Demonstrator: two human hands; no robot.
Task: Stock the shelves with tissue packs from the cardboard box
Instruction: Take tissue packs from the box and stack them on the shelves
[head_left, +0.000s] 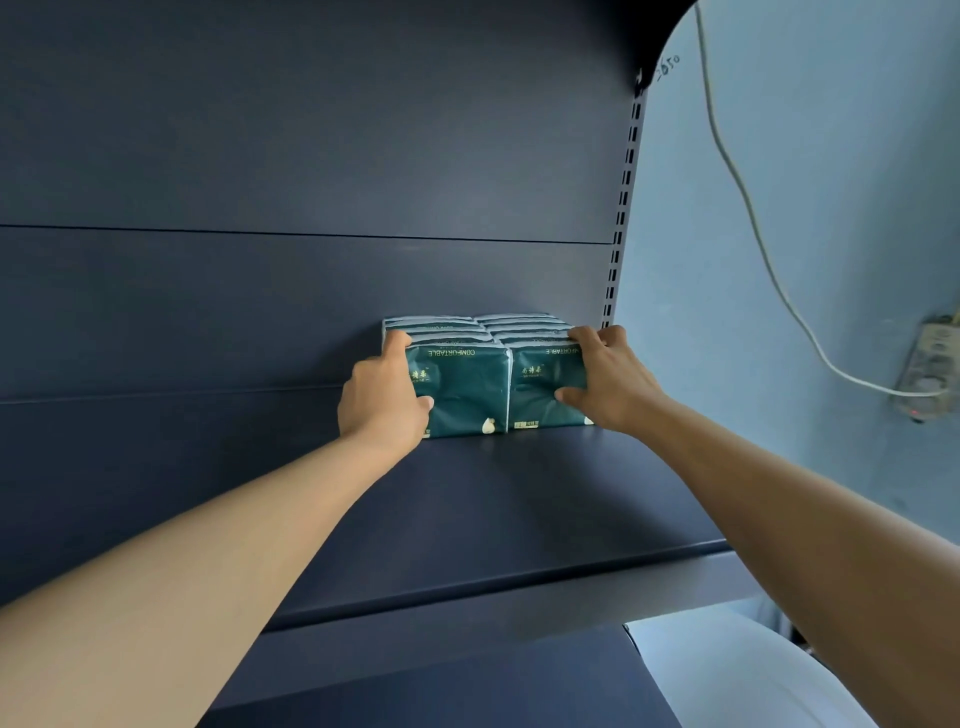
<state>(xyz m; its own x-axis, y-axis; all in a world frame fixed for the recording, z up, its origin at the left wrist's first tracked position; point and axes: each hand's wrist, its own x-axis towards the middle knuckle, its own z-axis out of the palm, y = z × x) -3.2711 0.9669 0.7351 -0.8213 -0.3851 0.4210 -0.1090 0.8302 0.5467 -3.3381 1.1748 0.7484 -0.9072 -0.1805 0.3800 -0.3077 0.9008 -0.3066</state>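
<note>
Two rows of dark green tissue packs (480, 384) stand upside down on the dark blue shelf (509, 499), near its right end against the back panel. My left hand (382, 397) grips the left side of the front pack, thumb on its face. At the other side, my right hand (605, 382) grips the front pack of the right row, fingers over its top and thumb on the front. The cardboard box is out of view.
A slotted upright (626, 197) ends the shelf at the right. Beyond it is a pale blue wall with a white cable (748, 208) leading to a power strip (930, 364). A lower shelf (441, 691) sits below. Something white (727, 675) lies at bottom right.
</note>
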